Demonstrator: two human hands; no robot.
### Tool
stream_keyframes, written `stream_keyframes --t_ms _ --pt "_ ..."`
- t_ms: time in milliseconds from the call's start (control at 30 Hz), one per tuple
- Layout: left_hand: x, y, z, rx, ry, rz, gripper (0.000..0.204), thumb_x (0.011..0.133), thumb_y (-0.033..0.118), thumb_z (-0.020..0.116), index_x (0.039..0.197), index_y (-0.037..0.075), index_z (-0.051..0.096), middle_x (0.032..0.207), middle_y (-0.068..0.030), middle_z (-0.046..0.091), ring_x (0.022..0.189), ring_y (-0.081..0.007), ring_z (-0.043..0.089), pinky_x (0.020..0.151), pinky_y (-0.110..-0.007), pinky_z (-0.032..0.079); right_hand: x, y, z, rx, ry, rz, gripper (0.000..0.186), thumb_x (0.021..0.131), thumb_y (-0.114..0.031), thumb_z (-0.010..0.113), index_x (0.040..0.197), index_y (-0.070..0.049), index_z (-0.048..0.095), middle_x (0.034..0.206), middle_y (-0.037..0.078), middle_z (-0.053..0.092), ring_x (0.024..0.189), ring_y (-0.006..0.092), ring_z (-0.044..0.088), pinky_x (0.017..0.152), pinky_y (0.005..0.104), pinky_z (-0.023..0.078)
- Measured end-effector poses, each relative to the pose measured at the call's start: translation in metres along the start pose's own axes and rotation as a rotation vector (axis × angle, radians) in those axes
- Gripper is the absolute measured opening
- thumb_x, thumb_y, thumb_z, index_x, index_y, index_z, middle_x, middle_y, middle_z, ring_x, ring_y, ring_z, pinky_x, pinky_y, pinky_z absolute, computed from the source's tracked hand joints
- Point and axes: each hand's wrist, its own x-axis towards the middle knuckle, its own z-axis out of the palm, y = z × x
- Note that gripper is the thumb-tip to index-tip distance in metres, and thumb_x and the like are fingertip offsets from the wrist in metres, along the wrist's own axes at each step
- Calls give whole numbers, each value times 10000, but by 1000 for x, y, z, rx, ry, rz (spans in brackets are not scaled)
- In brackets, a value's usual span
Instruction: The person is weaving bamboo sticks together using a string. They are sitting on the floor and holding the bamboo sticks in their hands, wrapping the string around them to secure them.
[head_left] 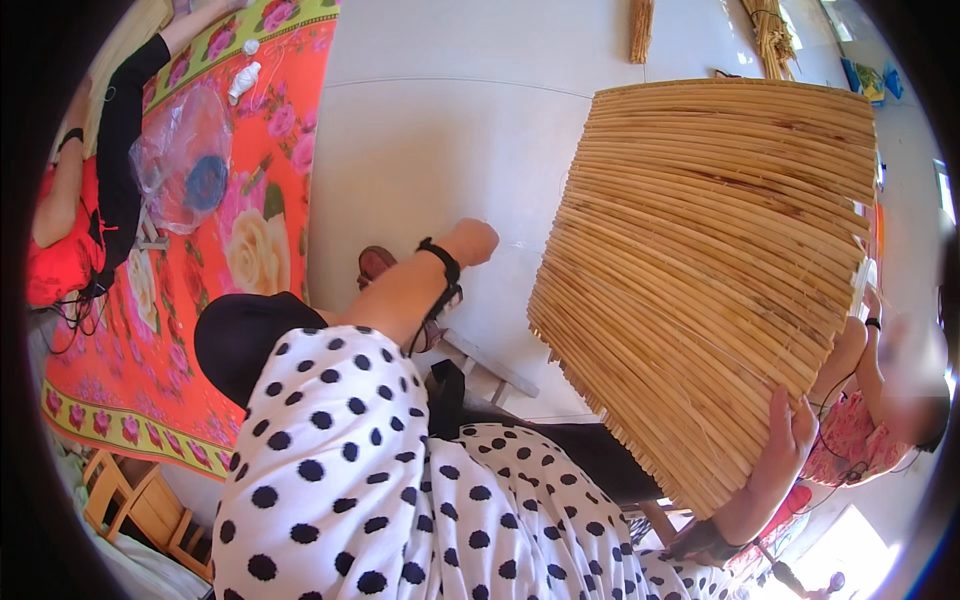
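Note:
A wide mat of straw-coloured reed stalks point(700, 270), laid side by side in a fan shape, stands tilted at the right. My right hand point(785, 445) grips its lower right edge, fingers on the face of the stalks; the thumb side is partly hidden. Away from the mat, over the pale floor, my left hand point(472, 242) is closed in a fist. Whatever it may hold is too small or hidden to make out. Both wrists wear dark straps, and my sleeves are white with black dots.
A red flowered cloth point(255, 170) at left bears a clear plastic bag point(180, 165) and white thread spools point(243, 82). A person in red point(65, 255) sits beyond it; another in pink point(850, 440) is at right. Reed bundles point(768, 40) lie far off; a low stool point(490, 365) stands below.

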Motion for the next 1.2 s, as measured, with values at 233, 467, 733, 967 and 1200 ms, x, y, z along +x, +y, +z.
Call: stream_keyframes --t_ms 233,467,733,967,1200 --pt "-94 -53 -185 -505 -122 -154 81 845 93 527 864 14 537 721 -118 620 665 -208 644 542 -340 513 21 0 11 252 -268 -169 237 942 -138 559 1005 69 656 788 62 669 712 94 532 668 280 441" --pt "-288 8 -326 -823 539 -26 96 993 135 471 997 47 510 840 -10 574 612 -46 513 514 -198 406 39 42 30 253 -252 -318 269 902 -185 637 866 81 636 581 79 531 581 81 436 541 303 391" --pt "-398 100 -298 -661 1141 42 38 922 41 493 941 12 507 971 -75 556 651 -63 467 613 -207 409 42 53 26 206 -306 -376 374 916 -261 613 754 75 582 567 204 480 518 236 401 534 395 386" --pt "-372 177 -268 -1118 1265 52 41 932 36 471 906 59 450 610 -59 530 416 -89 448 401 -211 375 37 56 38 171 -325 -482 384 913 -246 616 712 75 557 579 224 491 502 289 451 528 406 393" --pt "-294 227 -247 -1395 663 281 463 965 14 519 1410 6 390 749 -54 619 612 -99 598 603 -229 499 28 52 50 9 -356 -449 364 907 -285 599 784 57 610 683 272 564 680 444 576 608 451 443"
